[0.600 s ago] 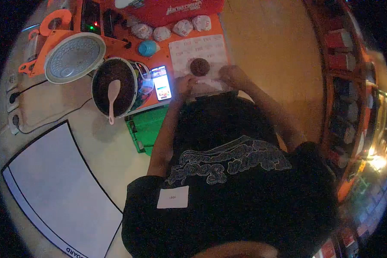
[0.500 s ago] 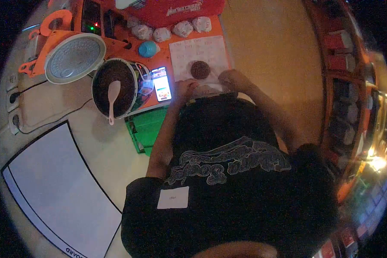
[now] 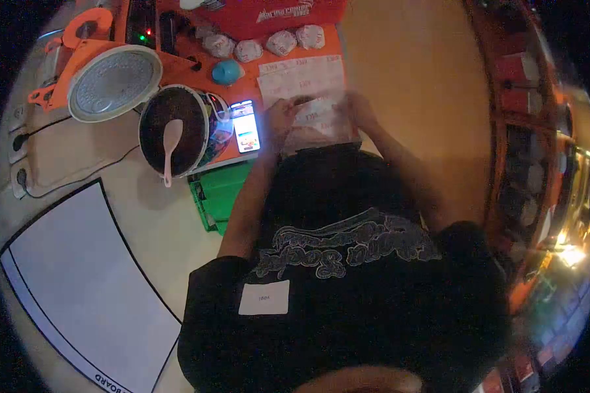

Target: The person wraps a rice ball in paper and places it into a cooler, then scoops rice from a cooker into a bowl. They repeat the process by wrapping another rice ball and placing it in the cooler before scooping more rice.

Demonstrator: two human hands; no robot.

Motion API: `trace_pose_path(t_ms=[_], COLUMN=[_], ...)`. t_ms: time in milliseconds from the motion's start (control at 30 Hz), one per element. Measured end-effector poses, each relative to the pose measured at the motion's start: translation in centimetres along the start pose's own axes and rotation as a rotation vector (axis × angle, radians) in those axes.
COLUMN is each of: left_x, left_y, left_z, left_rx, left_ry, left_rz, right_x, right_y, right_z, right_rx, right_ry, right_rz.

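Head camera view: the left hand (image 3: 280, 116) and right hand (image 3: 360, 110) are curled, pinching the sides of a thin, floppy paper (image 3: 318, 118) with red print. Blur hides the fingertips. The paper is folded up over a flat brown round thing (image 3: 302, 100), so only a bit peeks out between the hands. They are at the front edge of the orange table (image 3: 246, 90), near its right edge, with smooth brown floor (image 3: 413, 85) beyond. A shiny phone (image 3: 246, 128) lies just left. Left of that, a round pot (image 3: 156, 141) holds a smooth pink spoon (image 3: 172, 135). Four lumpy wrapped balls (image 3: 281, 43) sit behind the paper, near a blue cup (image 3: 226, 72).
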State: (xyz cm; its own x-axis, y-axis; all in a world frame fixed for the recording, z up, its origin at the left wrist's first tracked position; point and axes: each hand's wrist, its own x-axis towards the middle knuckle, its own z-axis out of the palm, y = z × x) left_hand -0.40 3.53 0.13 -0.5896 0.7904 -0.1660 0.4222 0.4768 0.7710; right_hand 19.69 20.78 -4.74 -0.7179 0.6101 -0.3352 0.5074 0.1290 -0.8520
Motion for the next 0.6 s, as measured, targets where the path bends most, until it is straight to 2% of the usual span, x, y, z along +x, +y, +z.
trace_pose_path(t_ms=[67, 100, 167, 200, 267, 300, 367, 400, 467, 500, 567, 600], left_x=[-1.0, -1.0, -0.7, -0.5, -0.1, -0.1, -0.5, -0.2, 0.3, 0.2, 0.0, 0.0], left_y=[3.2, 3.1, 3.1, 3.1, 3.4, 3.5, 3.7, 2.5, -0.9, -0.1, 1.9, 1.4], left_z=[-1.3, -1.1, -0.7, -0.7, -1.1, -1.2, -1.5, -0.9, 0.9, 0.5, -0.7, -0.8], left_rx=[0.031, 0.028, -0.151, -0.151, 0.144, 0.144, 0.087, 0.087, -0.126, -0.124, -0.013, -0.011], left_ry=[-0.034, -0.033, -0.022, -0.023, -0.055, -0.053, -0.028, -0.028, 0.034, 0.029, -0.068, -0.066], left_rz=[-0.08, -0.084, -0.078, -0.079, -0.082, -0.08, -0.029, -0.031, 0.133, 0.133, -0.03, -0.028], right_x=[-1.7, -2.0, -2.6, -2.9, -3.2, -3.1, -3.3, -3.5, -4.1, -3.7, -2.3, -2.4], right_y=[-1.7, -1.7, -1.6, -2.3, -4.6, -4.5, -4.2, -5.0, -7.5, -7.1, -5.2, -5.0], right_z=[-0.2, -0.2, -0.4, -0.7, -1.6, -1.4, -0.8, -0.5, 0.6, 1.6, 3.8, 3.5], right_rx=[-0.11, -0.113, -0.092, -0.092, -0.105, -0.104, -0.382, -0.382, -0.461, -0.458, -0.471, -0.471], right_ry=[0.268, 0.264, 0.173, 0.173, 0.138, 0.139, 0.302, 0.3, -0.328, -0.326, -0.475, -0.472], right_rz=[-0.135, -0.134, 0.117, 0.118, 0.262, 0.26, -0.169, -0.168, -0.534, -0.53, -0.373, -0.376])
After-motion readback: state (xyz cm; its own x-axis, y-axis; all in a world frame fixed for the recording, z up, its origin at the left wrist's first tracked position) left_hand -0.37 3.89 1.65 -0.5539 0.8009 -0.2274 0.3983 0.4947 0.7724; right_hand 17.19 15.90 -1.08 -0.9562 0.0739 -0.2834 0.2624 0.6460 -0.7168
